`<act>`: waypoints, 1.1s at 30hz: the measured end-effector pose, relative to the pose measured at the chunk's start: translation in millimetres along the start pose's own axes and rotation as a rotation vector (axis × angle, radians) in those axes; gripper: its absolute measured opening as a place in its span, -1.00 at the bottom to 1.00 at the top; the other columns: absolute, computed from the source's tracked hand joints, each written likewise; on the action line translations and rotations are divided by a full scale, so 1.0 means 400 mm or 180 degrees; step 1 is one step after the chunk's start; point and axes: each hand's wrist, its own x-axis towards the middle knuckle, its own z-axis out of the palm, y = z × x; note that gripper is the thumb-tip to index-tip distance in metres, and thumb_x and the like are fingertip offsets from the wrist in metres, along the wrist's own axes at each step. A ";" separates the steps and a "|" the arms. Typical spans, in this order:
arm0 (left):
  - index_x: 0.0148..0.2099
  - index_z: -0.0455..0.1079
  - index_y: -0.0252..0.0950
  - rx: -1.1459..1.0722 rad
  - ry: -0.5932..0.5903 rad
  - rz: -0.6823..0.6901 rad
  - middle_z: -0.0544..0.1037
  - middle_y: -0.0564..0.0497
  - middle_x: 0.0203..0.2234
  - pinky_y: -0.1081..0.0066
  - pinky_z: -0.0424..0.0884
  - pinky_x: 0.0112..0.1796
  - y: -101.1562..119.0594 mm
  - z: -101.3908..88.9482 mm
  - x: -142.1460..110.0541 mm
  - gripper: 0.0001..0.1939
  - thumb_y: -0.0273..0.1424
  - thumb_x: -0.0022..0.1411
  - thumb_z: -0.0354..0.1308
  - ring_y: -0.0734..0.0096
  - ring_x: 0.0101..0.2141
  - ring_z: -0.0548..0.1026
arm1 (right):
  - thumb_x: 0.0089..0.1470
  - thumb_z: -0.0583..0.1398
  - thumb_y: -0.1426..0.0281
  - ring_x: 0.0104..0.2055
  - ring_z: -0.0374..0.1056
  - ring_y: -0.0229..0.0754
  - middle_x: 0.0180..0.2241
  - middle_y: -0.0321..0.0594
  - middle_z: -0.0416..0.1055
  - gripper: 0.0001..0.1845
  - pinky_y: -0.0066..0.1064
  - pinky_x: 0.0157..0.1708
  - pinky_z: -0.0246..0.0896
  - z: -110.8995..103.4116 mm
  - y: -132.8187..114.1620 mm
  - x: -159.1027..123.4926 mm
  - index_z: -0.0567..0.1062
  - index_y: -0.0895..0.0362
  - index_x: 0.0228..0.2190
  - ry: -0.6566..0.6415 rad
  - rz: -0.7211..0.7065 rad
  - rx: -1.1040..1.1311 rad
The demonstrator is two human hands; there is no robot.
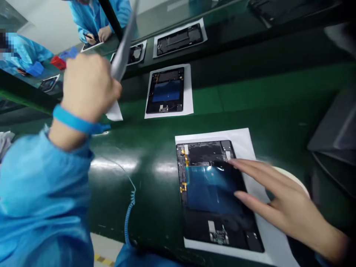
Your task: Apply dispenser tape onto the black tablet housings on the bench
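My left hand (pixel 87 85), with a blue wrist strap (pixel 75 119) below it, is raised at the left. Its fingers are closed on a thin white sheet (pixel 124 48), seen nearly edge-on and blurred. An opened tablet (pixel 211 193) lies on white paper (pixel 244 144) in front of me, its inside facing up with a dark blue battery area and orange flex cables. Over the tablet's right side, my right hand (pixel 280 200) has its fingers stretched out, thumb apart. Its fingertips are at the tablet's right edge; whether they press on it I cannot tell.
Another opened tablet (pixel 167 89) rests on paper farther up the green bench (pixel 150 144). More tablets (pixel 180 39) lie beyond. A coiled blue cord (pixel 128 218) runs down the front. A roll (pixel 292 178) sits behind my right hand. Co-workers in blue (pixel 100 18) are across.
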 end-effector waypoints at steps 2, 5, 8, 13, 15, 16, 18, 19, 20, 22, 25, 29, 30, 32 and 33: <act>-0.27 0.49 -0.42 0.0440 -0.0008 0.0380 0.52 -0.14 -0.36 0.17 0.50 -0.30 0.129 -0.068 -0.163 -0.81 -0.43 0.22 0.08 0.12 -0.32 0.56 | 0.32 0.08 0.17 0.09 0.43 -0.04 0.21 -0.01 0.34 -0.29 -0.28 -0.08 0.45 0.010 -0.062 0.016 0.00 -0.03 0.39 -0.0232 0.0241 0.1135; -0.10 0.48 -0.43 0.0144 0.0647 0.1263 0.52 -0.13 -0.39 0.37 0.32 -0.59 0.304 -0.107 -0.376 -0.76 -0.54 0.31 -0.01 0.35 -0.52 0.46 | 0.38 -0.06 0.10 0.02 0.48 -0.06 0.17 0.04 0.38 -0.38 -0.28 -0.18 0.47 0.032 -0.114 0.034 0.04 0.01 0.36 -0.0036 0.0681 0.2267; 0.04 0.42 -0.43 -0.1001 0.0500 0.2094 0.56 -0.13 -0.32 0.38 0.45 -0.47 0.375 -0.094 -0.505 -0.74 -0.54 0.37 0.01 0.35 -0.41 0.51 | 0.37 -0.02 0.17 -0.35 0.51 -0.14 -0.27 -0.15 0.58 -0.64 -0.33 -0.39 0.42 0.035 -0.097 0.005 0.43 0.06 -0.01 0.0590 0.1324 0.2496; 0.05 0.42 -0.24 -0.3326 -0.0220 0.0515 0.59 -0.13 -0.10 0.28 0.56 -0.08 0.302 0.010 -0.610 -0.78 -0.35 0.44 0.04 0.26 -0.08 0.57 | 0.00 0.31 0.20 -0.44 0.48 -0.12 -0.41 -0.24 0.55 -0.76 -0.33 -0.46 0.43 0.002 -0.020 -0.099 0.52 0.07 -0.32 0.1515 0.2955 0.2773; 0.13 0.40 -0.26 -0.3298 -0.0656 0.0277 0.50 -0.22 0.08 0.10 0.48 0.07 0.294 0.066 -0.626 -0.66 -0.26 0.38 0.14 0.08 0.10 0.48 | -0.11 0.35 0.09 -0.35 0.50 -0.06 -0.36 -0.21 0.56 -0.59 -0.27 -0.39 0.47 -0.003 -0.010 -0.117 0.55 0.08 -0.26 0.1148 0.3297 0.2945; 0.18 0.37 -0.28 -0.3157 -0.0824 0.0287 0.43 -0.27 0.17 0.00 0.41 0.14 0.301 0.090 -0.627 -0.58 -0.23 0.34 0.19 -0.01 0.18 0.41 | -0.15 0.37 0.03 -0.31 0.50 -0.02 -0.33 -0.20 0.56 -0.52 -0.25 -0.36 0.49 -0.003 -0.009 -0.120 0.55 0.08 -0.24 0.0857 0.3308 0.2948; 0.23 0.33 -0.27 -0.2908 -0.1010 0.0360 0.31 -0.30 0.27 -0.14 0.25 0.23 0.329 0.122 -0.618 -0.46 -0.18 0.29 0.25 -0.13 0.27 0.27 | -0.22 0.39 -0.04 -0.27 0.50 0.04 -0.32 -0.19 0.56 -0.40 -0.23 -0.37 0.48 0.000 -0.013 -0.117 0.56 0.08 -0.21 0.0317 0.3168 0.2629; 0.25 0.32 -0.26 -0.2902 -0.1041 0.0375 0.30 -0.28 0.28 -0.17 0.21 0.24 0.343 0.130 -0.610 -0.47 -0.18 0.30 0.23 -0.12 0.28 0.24 | -0.25 0.40 -0.05 -0.25 0.50 0.05 -0.31 -0.19 0.56 -0.36 -0.23 -0.38 0.48 0.002 -0.015 -0.114 0.55 0.08 -0.18 0.0101 0.3074 0.2364; 0.26 0.31 -0.23 -0.3008 -0.1073 0.0415 0.31 -0.25 0.28 -0.16 0.18 0.26 0.355 0.132 -0.602 -0.48 -0.18 0.32 0.20 -0.10 0.29 0.23 | -0.25 0.40 -0.05 -0.22 0.50 0.07 -0.29 -0.19 0.56 -0.34 -0.23 -0.36 0.48 0.005 -0.018 -0.111 0.54 0.08 -0.16 -0.0036 0.2954 0.2112; 0.29 0.28 -0.20 -0.3450 -0.1121 0.0416 0.28 -0.21 0.31 -0.10 0.14 0.29 0.361 0.125 -0.589 -0.48 -0.18 0.35 0.17 -0.03 0.32 0.19 | -0.21 0.37 -0.04 -0.11 0.49 0.09 -0.16 -0.16 0.56 -0.33 -0.21 -0.23 0.48 0.008 -0.021 -0.109 0.52 0.08 -0.11 -0.0023 0.2700 0.1887; 0.27 0.29 -0.21 -0.4298 -0.1057 -0.0645 0.25 -0.20 0.32 0.00 0.19 0.27 0.327 0.100 -0.578 -0.45 -0.18 0.29 0.19 0.01 0.31 0.22 | -0.12 0.33 -0.04 0.03 0.44 0.09 -0.02 -0.13 0.52 -0.36 -0.19 -0.02 0.42 0.003 -0.021 -0.117 0.51 0.09 -0.08 0.0295 0.2672 0.2052; 0.12 0.40 -0.21 -0.5525 -0.1857 -0.2915 0.37 -0.15 0.23 0.09 0.37 0.14 0.273 0.042 -0.582 -0.56 -0.22 0.22 0.27 0.10 0.15 0.42 | -0.17 0.36 -0.07 -0.13 0.50 0.05 -0.17 -0.15 0.57 -0.34 -0.20 -0.12 0.47 -0.018 -0.011 -0.134 0.53 0.09 -0.11 0.0736 0.3490 0.2549; 0.08 0.43 -0.22 -0.5775 -0.2183 -0.3185 0.41 -0.15 0.20 0.14 0.39 0.11 0.270 0.028 -0.585 -0.59 -0.25 0.21 0.29 0.15 0.11 0.46 | -0.20 0.37 -0.07 -0.15 0.50 0.04 -0.19 -0.16 0.57 -0.33 -0.21 -0.14 0.47 -0.020 -0.008 -0.137 0.53 0.08 -0.12 0.0784 0.3607 0.2624; 0.03 0.48 -0.25 -0.6085 -0.2629 -0.3307 0.50 -0.14 0.09 0.23 0.42 0.05 0.275 0.014 -0.591 -0.63 -0.30 0.17 0.34 0.25 0.01 0.51 | -0.21 0.39 -0.07 -0.08 0.49 0.04 -0.16 -0.17 0.57 -0.34 -0.23 -0.06 0.45 -0.017 -0.008 -0.140 0.54 0.08 -0.13 0.0821 0.3595 0.2599; 0.01 0.50 -0.26 -0.6159 -0.2781 -0.3178 0.54 -0.12 0.02 0.27 0.42 0.02 0.281 0.017 -0.595 -0.64 -0.32 0.15 0.35 0.31 -0.06 0.53 | -0.21 0.39 -0.06 -0.02 0.47 0.04 -0.14 -0.17 0.57 -0.34 -0.24 0.01 0.41 -0.010 -0.012 -0.140 0.55 0.07 -0.13 0.0839 0.3544 0.2546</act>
